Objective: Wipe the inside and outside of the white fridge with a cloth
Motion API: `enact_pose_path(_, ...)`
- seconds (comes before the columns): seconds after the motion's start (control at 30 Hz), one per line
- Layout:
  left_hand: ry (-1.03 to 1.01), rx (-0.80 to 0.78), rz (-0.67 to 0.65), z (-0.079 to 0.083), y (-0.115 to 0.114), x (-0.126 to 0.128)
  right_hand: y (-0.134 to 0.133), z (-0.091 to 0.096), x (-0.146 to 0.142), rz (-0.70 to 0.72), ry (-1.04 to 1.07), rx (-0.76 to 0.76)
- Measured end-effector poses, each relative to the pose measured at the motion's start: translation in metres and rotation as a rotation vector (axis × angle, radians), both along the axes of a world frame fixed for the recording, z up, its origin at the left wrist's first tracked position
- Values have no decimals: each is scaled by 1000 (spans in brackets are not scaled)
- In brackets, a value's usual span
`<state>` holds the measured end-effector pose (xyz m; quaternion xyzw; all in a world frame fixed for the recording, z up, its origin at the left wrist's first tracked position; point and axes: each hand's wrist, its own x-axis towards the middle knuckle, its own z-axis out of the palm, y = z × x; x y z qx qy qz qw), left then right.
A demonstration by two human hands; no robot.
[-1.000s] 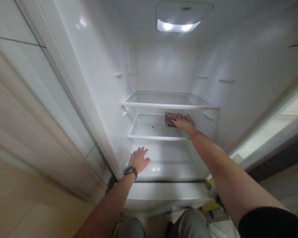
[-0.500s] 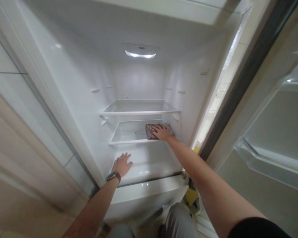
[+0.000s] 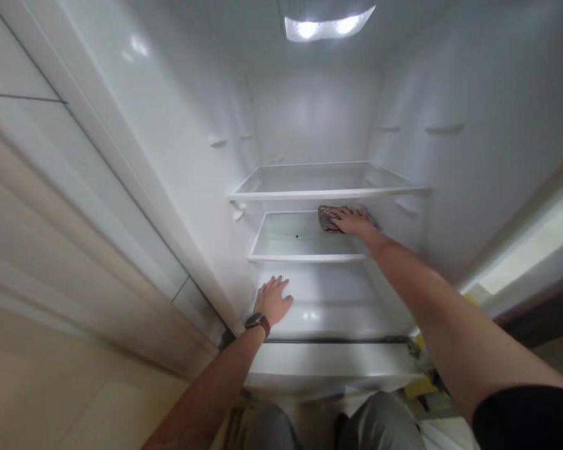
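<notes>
head view, and we're looking straight into a white refrigerator compartment (image 3: 182, 156), its lamp (image 3: 329, 26) blazing up top, the light cut by the upper edge of the view. two glass shelves sit inside, both rimmed in white: the upper shelf (image 3: 333, 194) and, beneath it, the lower shelf (image 3: 304, 257). and there's the cloth (image 3: 327, 220), brownish and patterned, folded or bunched, on the right-hand part of the lower shelf, toward the back. the right hand (image 3: 351, 222) is right on top of it, palm down, fingers spread across the fabric and leaving its left end in sight. a small dark spot (image 3: 297, 236) shows left of the cloth; on the glass or behind it, hard to call.

down below, the left hand (image 3: 273, 301) is spread wide, palm down, over the compartment floor (image 3: 338, 290) near the left wall; whether it bears weight, i cannot tell. on that wrist, a watch (image 3: 254, 320) with a brown strap, its dial too small to read. moulded shelf supports (image 3: 444, 129) jut from both side walls, and a black sleeve (image 3: 530, 415) fills the lower right corner.
</notes>
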<state>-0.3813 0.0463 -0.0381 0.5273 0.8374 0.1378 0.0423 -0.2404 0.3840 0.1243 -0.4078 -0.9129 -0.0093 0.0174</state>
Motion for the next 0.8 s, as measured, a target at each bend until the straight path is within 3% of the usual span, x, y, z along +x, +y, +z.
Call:
enact_pose_path(0.13, -15, 21, 0, 0, -1, 2, 25, -4, -12, -37, 35, -20)
enact_pose_path(0.23, -25, 24, 4, -1, -1, 1, 24, -5, -12, -31, 33, -13)
enact_pose_path(0.6, 38, 12, -7, -4, 5, -7, -58, -1, 45, 71, 73, 48)
enact_pose_path(0.8, 60, -9, -10, -7, 7, -10, -75, -2, 58, 56, 97, 14)
